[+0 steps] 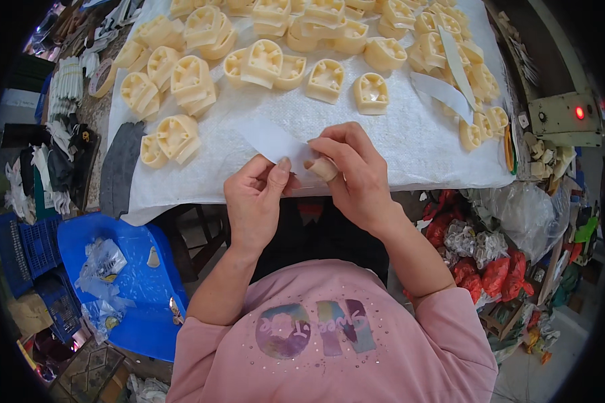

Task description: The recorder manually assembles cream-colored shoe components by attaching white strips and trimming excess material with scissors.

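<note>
Nearest the camera was the person's pink top (pixel 316 336), with both forearms rising from it toward the table (pixel 417 154). The left hand (pixel 255 198) and the right hand (pixel 356 171) met at the near edge of the white cloth (pixel 356 114), and each grip was pressed together, pinching one pale strip of paper or tape (pixel 272 142). The strip ran up and to the left from the fingers and lay partly over the cloth. The right thumb tip (pixel 324 169) appeared wrapped in a tan covering.

Risk, as a judgement: the strip looked thin and limp. An uneven pull between the two pinches could tear or crease it, and a loose end could fold on itself or catch the cloth.

Cream moulded plastic parts (pixel 326 79) covered the far half of the cloth, several stacked; a sweep of either wrist could topple the nearest ones. Two further white strips (pixel 444 91) lay among the parts on the right. A blue plastic stool (pixel 124 282) with crumpled clear bags stood at the lower left, blue crates (pixel 27 248) beside it. Red and clear bags (pixel 484 262) were heaped on the right, below a grey box with a lit red lamp (pixel 565 117).
</note>
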`<state>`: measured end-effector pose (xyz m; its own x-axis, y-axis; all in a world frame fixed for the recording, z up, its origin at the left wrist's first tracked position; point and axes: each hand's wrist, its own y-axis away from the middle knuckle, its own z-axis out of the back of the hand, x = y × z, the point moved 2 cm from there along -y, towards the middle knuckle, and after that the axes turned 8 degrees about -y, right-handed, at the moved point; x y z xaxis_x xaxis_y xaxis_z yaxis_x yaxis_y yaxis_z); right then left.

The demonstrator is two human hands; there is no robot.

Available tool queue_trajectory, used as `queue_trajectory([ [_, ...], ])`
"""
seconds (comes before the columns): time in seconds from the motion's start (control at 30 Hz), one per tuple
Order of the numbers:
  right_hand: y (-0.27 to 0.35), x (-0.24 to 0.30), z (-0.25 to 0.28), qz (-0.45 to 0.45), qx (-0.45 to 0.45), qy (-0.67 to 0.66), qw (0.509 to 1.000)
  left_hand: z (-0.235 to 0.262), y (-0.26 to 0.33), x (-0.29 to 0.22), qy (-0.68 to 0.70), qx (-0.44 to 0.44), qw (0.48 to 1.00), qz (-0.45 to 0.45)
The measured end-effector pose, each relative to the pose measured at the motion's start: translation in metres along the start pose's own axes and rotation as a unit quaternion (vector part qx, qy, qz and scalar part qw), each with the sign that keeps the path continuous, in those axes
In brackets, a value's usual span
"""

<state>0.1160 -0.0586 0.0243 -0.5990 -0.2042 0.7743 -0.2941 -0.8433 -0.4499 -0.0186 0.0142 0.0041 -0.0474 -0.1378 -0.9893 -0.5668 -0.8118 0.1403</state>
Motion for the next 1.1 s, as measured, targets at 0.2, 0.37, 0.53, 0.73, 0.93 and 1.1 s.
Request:
queue_trajectory([
  [0.2, -0.004, -0.006, 0.008, -0.010, 0.049, 0.021, 0.999, -0.007, -0.008, -0.008, -0.026, 0.060, 0.997, -0.043],
  [0.37, -0.003, -0.001, 0.012, -0.021, 0.058, -0.007, 0.998, -0.007, -0.009, -0.010, 0.012, 0.049, 0.998, -0.033],
  [0.53, -0.004, -0.002, 0.017, -0.016, 0.072, -0.050, 0.996, -0.009, -0.011, -0.011, 0.006, 0.053, 0.998, -0.033],
  [0.73, -0.005, 0.000, 0.020, -0.025, 0.096, -0.055, 0.994, -0.009, -0.009, -0.015, -0.005, 0.074, 0.996, -0.050],
  [0.93, -0.004, -0.003, 0.019, -0.040, 0.108, -0.063, 0.991, -0.009, -0.011, -0.020, -0.047, 0.078, 0.994, -0.052],
  [1.1, -0.005, -0.005, 0.020, -0.066, 0.100, -0.125, 0.985, -0.015, -0.011, -0.019, -0.067, 0.068, 0.993, -0.064],
])
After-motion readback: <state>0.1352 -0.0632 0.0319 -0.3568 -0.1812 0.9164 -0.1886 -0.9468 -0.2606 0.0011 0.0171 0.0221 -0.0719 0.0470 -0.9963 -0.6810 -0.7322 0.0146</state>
